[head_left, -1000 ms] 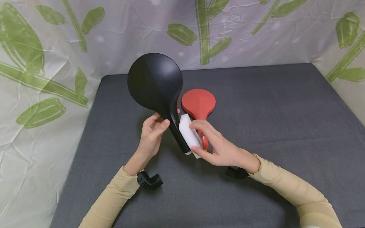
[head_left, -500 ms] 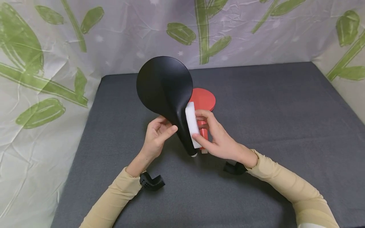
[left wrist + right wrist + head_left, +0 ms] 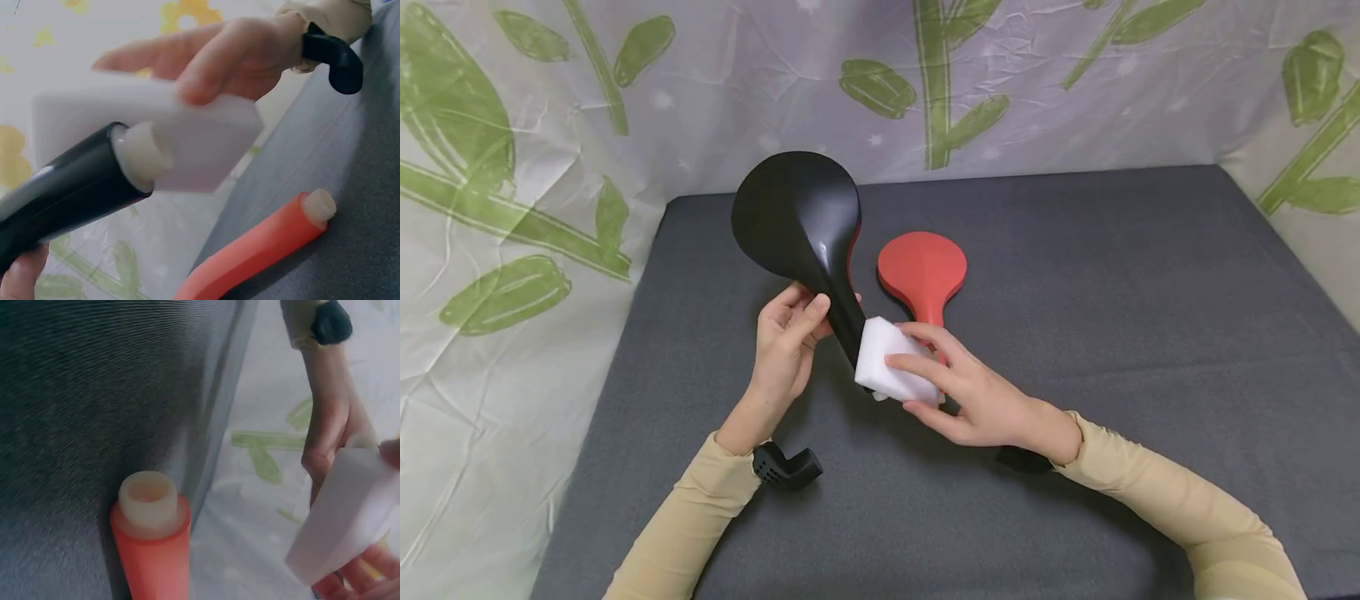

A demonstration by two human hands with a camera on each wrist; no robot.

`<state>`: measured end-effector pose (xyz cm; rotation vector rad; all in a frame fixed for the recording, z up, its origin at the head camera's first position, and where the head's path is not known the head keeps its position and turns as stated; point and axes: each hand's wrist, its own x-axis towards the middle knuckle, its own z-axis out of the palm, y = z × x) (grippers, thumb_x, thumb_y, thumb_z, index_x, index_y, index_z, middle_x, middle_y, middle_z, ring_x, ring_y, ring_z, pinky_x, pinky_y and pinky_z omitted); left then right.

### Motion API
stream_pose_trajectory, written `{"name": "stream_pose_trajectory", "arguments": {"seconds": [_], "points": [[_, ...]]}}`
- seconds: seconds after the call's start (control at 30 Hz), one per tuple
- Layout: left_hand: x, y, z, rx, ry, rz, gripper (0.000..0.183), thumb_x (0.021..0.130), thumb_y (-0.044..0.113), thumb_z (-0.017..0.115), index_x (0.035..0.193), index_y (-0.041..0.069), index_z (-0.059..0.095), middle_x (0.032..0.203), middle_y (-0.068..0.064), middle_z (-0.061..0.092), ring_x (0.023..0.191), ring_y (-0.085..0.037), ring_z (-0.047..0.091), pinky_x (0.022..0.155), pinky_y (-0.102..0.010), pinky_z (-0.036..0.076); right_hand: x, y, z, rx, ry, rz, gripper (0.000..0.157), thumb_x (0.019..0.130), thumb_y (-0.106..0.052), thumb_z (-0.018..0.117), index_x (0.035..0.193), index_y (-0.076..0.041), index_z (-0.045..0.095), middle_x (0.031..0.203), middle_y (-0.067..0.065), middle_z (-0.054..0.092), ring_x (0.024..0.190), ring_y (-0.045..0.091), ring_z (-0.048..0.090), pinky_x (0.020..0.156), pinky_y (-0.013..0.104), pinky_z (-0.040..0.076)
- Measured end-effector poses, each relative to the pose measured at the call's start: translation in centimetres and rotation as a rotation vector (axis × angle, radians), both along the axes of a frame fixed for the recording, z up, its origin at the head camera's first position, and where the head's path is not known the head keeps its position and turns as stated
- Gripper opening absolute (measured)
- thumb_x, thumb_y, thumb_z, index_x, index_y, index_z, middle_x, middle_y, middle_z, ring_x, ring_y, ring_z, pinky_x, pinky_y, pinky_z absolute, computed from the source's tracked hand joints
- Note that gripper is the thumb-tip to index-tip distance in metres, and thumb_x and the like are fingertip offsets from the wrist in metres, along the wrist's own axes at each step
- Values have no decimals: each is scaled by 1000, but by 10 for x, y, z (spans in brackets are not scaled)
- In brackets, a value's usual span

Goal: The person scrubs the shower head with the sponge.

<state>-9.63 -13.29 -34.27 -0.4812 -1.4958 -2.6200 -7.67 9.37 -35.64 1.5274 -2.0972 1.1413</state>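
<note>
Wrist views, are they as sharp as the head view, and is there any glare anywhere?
Head view: sharp and evenly lit, with a small glare streak on the black paddle held by the left hand. Left wrist view: washed out, the white sponge and right hand soft from closeness. Right wrist view: hazy, the red paddle handle blurred, the grey mat weave fairly clear.

Both hands raised, fingers curled

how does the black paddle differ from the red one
The black round-headed plastic paddle is held tilted in the air by the left hand, with the white foam sponge against its handle; the red round-headed plastic paddle lies flat and untouched on the grey mat. Both have pale handle end caps.
</note>
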Motion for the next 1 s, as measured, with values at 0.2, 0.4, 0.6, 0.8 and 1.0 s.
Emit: {"name": "stream_pose_trajectory", "arguments": {"seconds": [0.2,0.4,0.6,0.8,1.0], "points": [[-2,0,0,29,-97,62,16,91,-8,47,102,-4,58,92,-11,62,84,-24,68,70,-30,55,6,2,1,70,267,25,36,89,-10,53,125,-11,54,129,26,43,117,35,44,90,47,42],[-2,3,-3,29,-140,86,14,91,-6,49,103,-6,57,91,-11,64,81,-21,68,68,-27,54,9,0,7,109,401,6,42,85,-2,47,124,-13,56,128,24,45,116,36,47,88,47,43],[-1,8,-8,-4,-194,129,11,90,-6,52,97,-2,58,83,-7,61,70,-13,63,59,-21,52,17,-10,12,267,559,-70,37,87,-7,45,120,-14,60,131,20,47,114,31,50,84,41,44],[0,9,-6,-5,-205,140,11,88,-7,53,94,-1,60,80,-6,58,64,-11,59,56,-20,51,17,-10,14,324,537,-68,41,83,-10,45,121,-15,59,134,18,46,117,29,48,88,41,42],[0,7,-3,-4,-173,150,15,86,-10,53,90,2,62,78,-6,56,64,-12,58,56,-21,51,5,-2,14,171,269,-77,42,83,-13,41,122,-15,57,132,19,44,119,30,44,85,45,37]]}}
